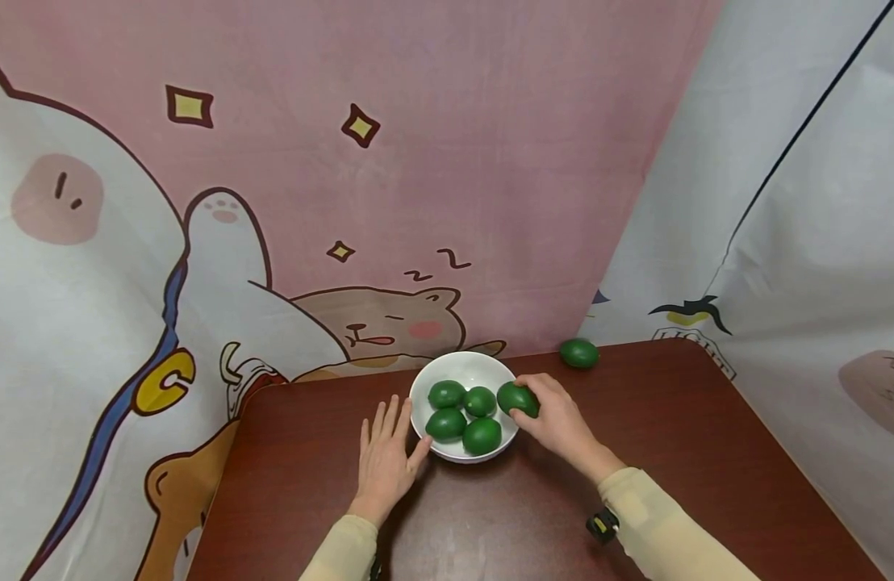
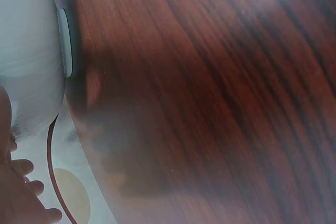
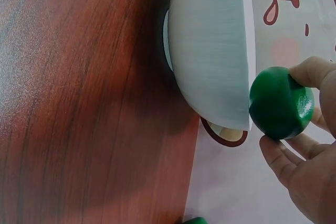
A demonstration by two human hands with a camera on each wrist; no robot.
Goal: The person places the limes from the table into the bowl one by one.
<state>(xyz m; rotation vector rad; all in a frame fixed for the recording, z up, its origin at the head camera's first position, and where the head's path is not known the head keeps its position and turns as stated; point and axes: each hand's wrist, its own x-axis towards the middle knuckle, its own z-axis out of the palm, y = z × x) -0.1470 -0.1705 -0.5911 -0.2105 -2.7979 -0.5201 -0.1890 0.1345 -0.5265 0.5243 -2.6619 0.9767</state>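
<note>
A white bowl (image 1: 470,364) stands on the table with several green limes (image 1: 447,394) inside. My right hand (image 1: 558,411) pinches another lime (image 3: 281,103) between thumb and fingers at the bowl's right rim; in the right wrist view the lime is level with the rim, outside the wall. My left hand (image 1: 386,461) is at the bowl's left side with fingers straight and spread, the thumb at the rim. The left wrist view shows part of that hand beside the bowl's outer wall (image 2: 31,51). One more lime (image 1: 579,353) lies at the table's back edge, right of the bowl.
The dark red wooden table (image 1: 672,452) ends at a cartoon-printed cloth (image 1: 527,202) hanging behind it. Another light cloth (image 1: 817,282) hangs along the right side. A small dark device (image 1: 603,524) is strapped at the right wrist.
</note>
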